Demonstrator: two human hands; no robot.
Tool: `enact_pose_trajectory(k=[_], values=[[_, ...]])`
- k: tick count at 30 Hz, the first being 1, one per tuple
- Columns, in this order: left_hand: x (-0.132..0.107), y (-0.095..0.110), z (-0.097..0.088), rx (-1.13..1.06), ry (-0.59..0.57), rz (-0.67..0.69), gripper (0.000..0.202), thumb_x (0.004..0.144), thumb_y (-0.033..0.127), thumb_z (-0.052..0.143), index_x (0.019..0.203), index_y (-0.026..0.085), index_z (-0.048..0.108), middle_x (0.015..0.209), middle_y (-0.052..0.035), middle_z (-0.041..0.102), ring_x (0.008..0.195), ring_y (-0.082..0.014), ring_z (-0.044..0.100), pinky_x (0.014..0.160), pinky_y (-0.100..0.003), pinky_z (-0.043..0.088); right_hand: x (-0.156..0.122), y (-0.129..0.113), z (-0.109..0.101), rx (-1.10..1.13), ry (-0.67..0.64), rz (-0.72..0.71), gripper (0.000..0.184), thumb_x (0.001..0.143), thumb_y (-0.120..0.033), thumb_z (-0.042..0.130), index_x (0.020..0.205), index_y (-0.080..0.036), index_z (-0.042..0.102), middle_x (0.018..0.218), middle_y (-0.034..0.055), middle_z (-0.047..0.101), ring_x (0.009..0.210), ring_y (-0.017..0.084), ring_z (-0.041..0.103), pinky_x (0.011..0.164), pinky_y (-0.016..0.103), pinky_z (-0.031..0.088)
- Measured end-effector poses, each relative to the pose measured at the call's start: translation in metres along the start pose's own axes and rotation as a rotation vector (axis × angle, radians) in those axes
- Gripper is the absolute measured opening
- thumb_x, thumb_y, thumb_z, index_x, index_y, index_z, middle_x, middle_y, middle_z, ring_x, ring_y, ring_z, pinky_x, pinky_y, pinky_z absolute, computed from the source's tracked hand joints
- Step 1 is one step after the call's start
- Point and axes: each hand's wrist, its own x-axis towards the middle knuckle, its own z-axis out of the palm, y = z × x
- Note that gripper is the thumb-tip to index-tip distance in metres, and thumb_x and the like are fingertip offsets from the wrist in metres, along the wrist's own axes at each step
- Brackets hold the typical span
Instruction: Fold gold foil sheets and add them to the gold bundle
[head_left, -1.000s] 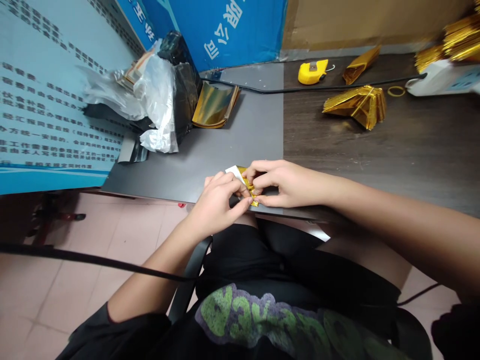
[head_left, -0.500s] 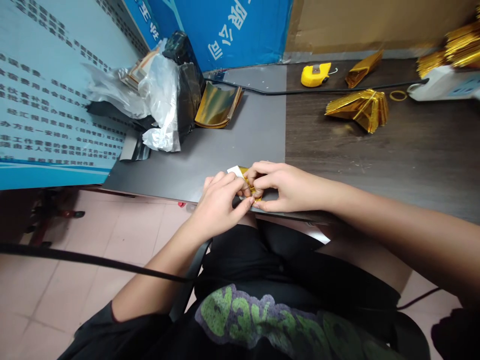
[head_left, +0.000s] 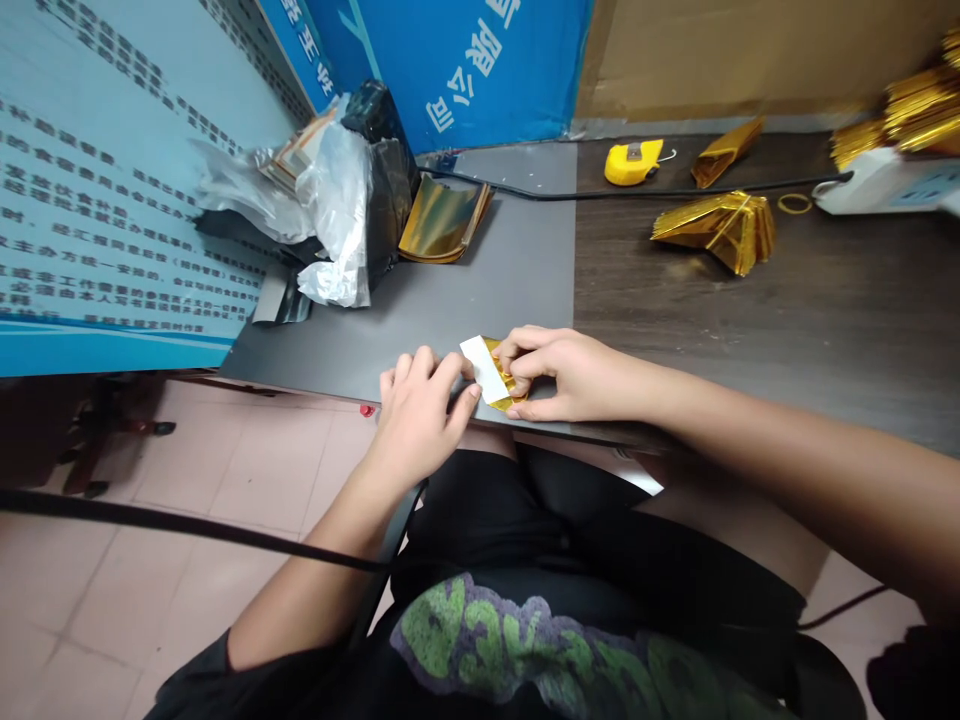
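Note:
A small folded piece of gold foil paper [head_left: 506, 385] with a white reverse side [head_left: 484, 370] lies at the table's front edge, over the grey mat. My right hand [head_left: 559, 375] is shut on its gold end, with the fingers above and the thumb below. My left hand [head_left: 418, 420] rests just left of the paper, its fingers loosely curled. Its thumb tip is beside the white part, and I cannot tell whether they touch.
A grey mat [head_left: 480, 290] covers the left of the dark wood table [head_left: 787, 320]. Behind it are a gold foil sheet [head_left: 444, 218], plastic bags [head_left: 334, 210], a fan of gold folded pieces [head_left: 712, 232], a yellow tape measure [head_left: 634, 162], a black cable [head_left: 637, 193] and a power strip [head_left: 885, 187].
My left hand has drawn back to the left, off the paper, and the white side now shows more fully. My right hand keeps its hold. The view has shifted slightly.

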Motion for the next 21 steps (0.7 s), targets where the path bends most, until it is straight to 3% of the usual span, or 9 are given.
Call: enact_pose_trajectory(k=[3,6,9,12,18,21], values=[[0.0,-0.011,0.001,-0.071,0.106,0.048,0.028,0.098,0.038,0.04,0.105,0.027,0.064,0.096,-0.0023,0.059,0.093,-0.0141,0.048,0.086,-0.031,0.038,0.0,-0.001,0.002,-0.009,0.02,-0.006,0.021,0.085,-0.023,0.072,0.069,-0.017,0.061,0.098,0.0087,0.064,0.096,0.022,0.061,0.087,0.037,0.047],[0.004,-0.02,-0.001,-0.152,0.168,0.17,0.028,0.098,0.034,0.042,0.112,0.025,0.065,0.105,-0.0036,0.063,0.1,-0.0136,0.053,0.093,-0.033,0.043,0.0,-0.002,0.004,-0.01,0.032,-0.02,0.021,0.088,-0.025,0.07,0.07,-0.017,0.062,0.097,0.0088,0.064,0.095,0.022,0.06,0.087,0.037,0.048],[0.01,-0.027,-0.003,-0.123,0.129,0.338,0.032,0.098,0.032,0.045,0.123,0.029,0.064,0.125,-0.0042,0.064,0.118,-0.0159,0.054,0.103,-0.035,0.044,0.0,-0.001,0.004,-0.03,0.028,-0.044,0.015,0.09,-0.025,0.069,0.078,-0.017,0.068,0.097,0.0085,0.063,0.095,0.022,0.06,0.087,0.036,0.048],[0.015,-0.032,-0.002,-0.069,0.072,0.421,0.035,0.098,0.033,0.045,0.128,0.031,0.062,0.134,-0.0038,0.062,0.128,-0.0174,0.052,0.108,-0.036,0.045,0.0,-0.001,0.003,-0.065,0.004,-0.072,0.011,0.092,-0.026,0.068,0.086,-0.017,0.072,0.096,0.008,0.064,0.097,0.022,0.06,0.087,0.036,0.048],[0.015,-0.034,0.004,0.003,0.059,0.417,0.037,0.099,0.037,0.044,0.132,0.033,0.06,0.141,-0.0025,0.06,0.138,-0.0173,0.051,0.107,-0.033,0.044,-0.002,0.0,0.002,-0.126,0.006,-0.138,0.019,0.096,-0.029,0.064,0.085,-0.018,0.076,0.093,0.0082,0.064,0.095,0.021,0.06,0.085,0.035,0.048],[0.016,-0.032,0.003,0.053,0.018,0.411,0.043,0.1,0.04,0.039,0.141,0.038,0.051,0.153,-0.0005,0.052,0.146,-0.0193,0.046,0.107,-0.034,0.043,-0.002,0.0,0.001,-0.171,0.009,-0.203,0.023,0.098,-0.031,0.061,0.088,-0.017,0.076,0.086,0.0082,0.065,0.093,0.022,0.06,0.084,0.035,0.049]])
